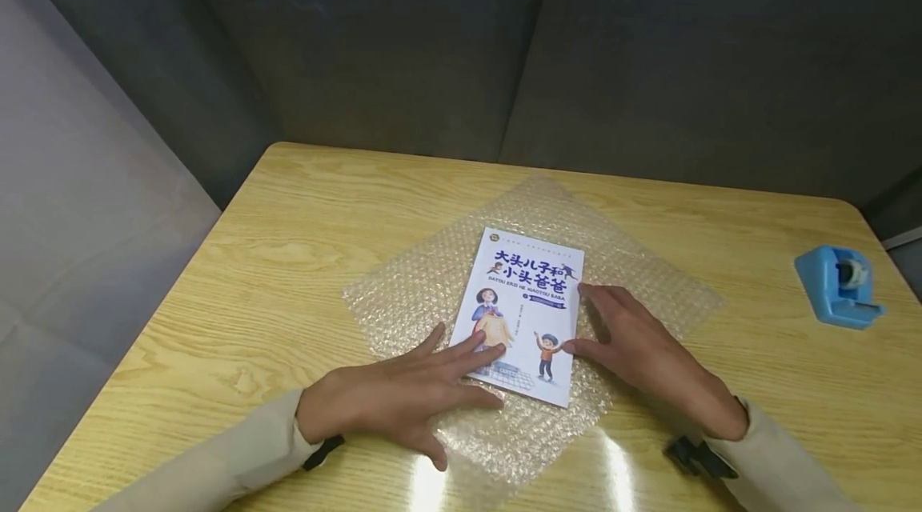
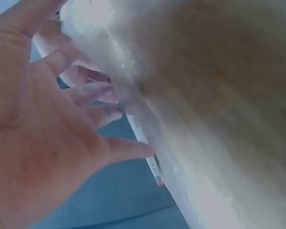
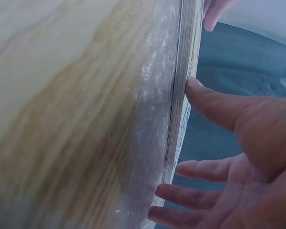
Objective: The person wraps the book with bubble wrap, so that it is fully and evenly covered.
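A white paperback book (image 1: 529, 312) with blue title lettering and cartoon figures lies face up on a sheet of clear bubble wrap (image 1: 403, 280). The wrap is turned cornerwise on the wooden table. My left hand (image 1: 410, 396) spreads its fingers over the book's lower left corner, fingertips on the cover. At the book's right edge, my right hand (image 1: 641, 344) touches it with thumb and fingertips, the fingers fairly straight. The right wrist view shows the page edges of the book (image 3: 183, 57) lying close over the bubble wrap (image 3: 150, 95).
A blue tape dispenser (image 1: 839, 288) with a roll of tape stands near the right edge of the wooden table (image 1: 238, 304). Dark grey panels (image 1: 403, 40) rise behind the table, and a pale fabric wall (image 1: 79, 176) is at the left.
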Demonstrator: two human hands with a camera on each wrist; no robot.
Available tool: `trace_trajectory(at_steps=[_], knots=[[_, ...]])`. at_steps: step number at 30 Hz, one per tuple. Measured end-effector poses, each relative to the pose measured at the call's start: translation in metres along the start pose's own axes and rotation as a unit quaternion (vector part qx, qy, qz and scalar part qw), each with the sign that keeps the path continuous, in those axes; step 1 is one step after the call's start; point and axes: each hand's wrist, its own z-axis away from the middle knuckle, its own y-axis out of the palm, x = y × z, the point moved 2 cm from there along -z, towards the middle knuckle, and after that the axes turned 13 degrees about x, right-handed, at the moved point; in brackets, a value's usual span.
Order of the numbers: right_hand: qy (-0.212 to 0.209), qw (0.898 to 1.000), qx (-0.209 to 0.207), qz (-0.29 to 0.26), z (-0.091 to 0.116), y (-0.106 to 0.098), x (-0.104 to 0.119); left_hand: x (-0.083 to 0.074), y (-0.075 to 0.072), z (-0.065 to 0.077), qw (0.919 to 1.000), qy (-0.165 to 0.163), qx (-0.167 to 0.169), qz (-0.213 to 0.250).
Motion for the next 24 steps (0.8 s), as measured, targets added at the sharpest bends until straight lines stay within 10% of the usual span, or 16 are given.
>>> trace_trajectory(at_steps=[11,24], knots=[[-0.006,1.000,-0.001,0.008,0.001,0.001,-0.002,0.013,-0.023,-0.004,0.9917,0.022,-0.104,0.073],[-0.028,1.000,-0.010,0.008,0.003,0.006,-0.006,0.030,-0.024,-0.039,0.9731,-0.075,-0.216,0.026]])
